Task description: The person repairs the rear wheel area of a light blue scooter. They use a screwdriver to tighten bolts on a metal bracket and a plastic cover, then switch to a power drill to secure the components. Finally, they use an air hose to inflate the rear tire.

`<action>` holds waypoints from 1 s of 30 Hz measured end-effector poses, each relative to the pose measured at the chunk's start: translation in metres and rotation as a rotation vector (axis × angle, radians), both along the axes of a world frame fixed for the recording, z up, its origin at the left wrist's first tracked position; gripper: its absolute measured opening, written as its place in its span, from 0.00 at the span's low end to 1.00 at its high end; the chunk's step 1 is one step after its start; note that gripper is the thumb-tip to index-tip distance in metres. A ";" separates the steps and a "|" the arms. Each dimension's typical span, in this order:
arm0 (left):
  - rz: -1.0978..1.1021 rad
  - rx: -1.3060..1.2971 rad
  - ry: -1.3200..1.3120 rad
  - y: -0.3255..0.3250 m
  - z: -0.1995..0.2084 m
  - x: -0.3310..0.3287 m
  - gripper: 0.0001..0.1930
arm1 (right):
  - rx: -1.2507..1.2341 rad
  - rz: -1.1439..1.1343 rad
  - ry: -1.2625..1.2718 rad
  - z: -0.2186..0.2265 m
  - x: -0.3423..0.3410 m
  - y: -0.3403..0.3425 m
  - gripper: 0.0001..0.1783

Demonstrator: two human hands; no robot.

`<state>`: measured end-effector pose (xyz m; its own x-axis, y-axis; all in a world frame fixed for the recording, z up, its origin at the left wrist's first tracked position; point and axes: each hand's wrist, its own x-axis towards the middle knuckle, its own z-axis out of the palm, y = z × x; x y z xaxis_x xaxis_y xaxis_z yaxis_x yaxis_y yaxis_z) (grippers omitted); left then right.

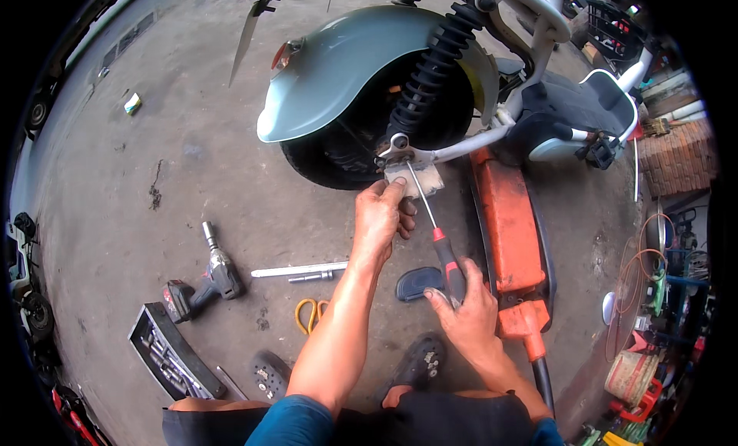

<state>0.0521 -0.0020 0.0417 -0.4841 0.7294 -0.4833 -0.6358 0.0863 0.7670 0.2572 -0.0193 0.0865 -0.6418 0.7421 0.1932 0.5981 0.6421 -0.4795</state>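
Observation:
My right hand (470, 315) is wrapped round the red-and-black handle of a screwdriver (442, 250). Its long metal shaft slants up and left to the hub area below the black spring shock absorber (430, 69) of a scooter. Closed beside the tip, my left hand (379, 218) has its thumb on a pale, flat, block-like piece (427, 181). What that piece is made of I cannot tell, and my fingers partly hide it. A pale blue-grey rear fender (346, 65) covers the black tyre (311, 158). The exact spot where the tip touches is too small to make out.
An orange floor jack (507, 223) stands at the right, near a black pad (420, 283). Left of my arms lie a cordless impact wrench (219, 273), a metal bar (300, 269), yellow-handled scissors (306, 315) and a tray (146, 323) of sockets. Stacked bricks (680, 158) and clutter line the right side.

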 end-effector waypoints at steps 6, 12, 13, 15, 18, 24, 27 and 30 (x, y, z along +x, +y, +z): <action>-0.086 -0.033 0.039 0.001 -0.012 -0.010 0.11 | -0.033 -0.043 0.074 -0.017 -0.009 -0.003 0.29; -0.031 0.048 -0.131 0.003 -0.024 -0.018 0.09 | -1.628 -0.398 0.821 -0.003 -0.003 0.016 0.21; -0.034 0.055 -0.152 0.003 -0.025 -0.016 0.09 | -1.723 -0.431 0.853 -0.007 -0.001 0.017 0.22; -0.044 0.070 -0.189 0.004 -0.025 -0.017 0.08 | -1.631 -0.509 0.797 0.000 0.001 0.016 0.24; -0.069 0.063 -0.203 0.002 -0.026 -0.023 0.08 | -0.025 -0.173 0.039 0.007 -0.022 0.007 0.28; -0.093 0.029 -0.196 -0.002 -0.027 -0.029 0.09 | 0.000 -0.070 -0.028 -0.011 -0.024 0.008 0.27; -0.071 0.046 -0.187 -0.004 -0.037 -0.033 0.08 | -0.883 -0.347 0.283 0.012 -0.039 0.007 0.22; -0.074 0.072 -0.240 -0.001 -0.038 -0.031 0.08 | -0.947 -0.377 0.238 0.017 -0.032 0.016 0.21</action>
<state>0.0213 -0.0029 0.0037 -0.3059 0.7952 -0.5235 -0.7945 0.0897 0.6006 0.2252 -0.0037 0.1036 -0.3592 0.8003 -0.4800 0.5054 -0.2655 -0.8210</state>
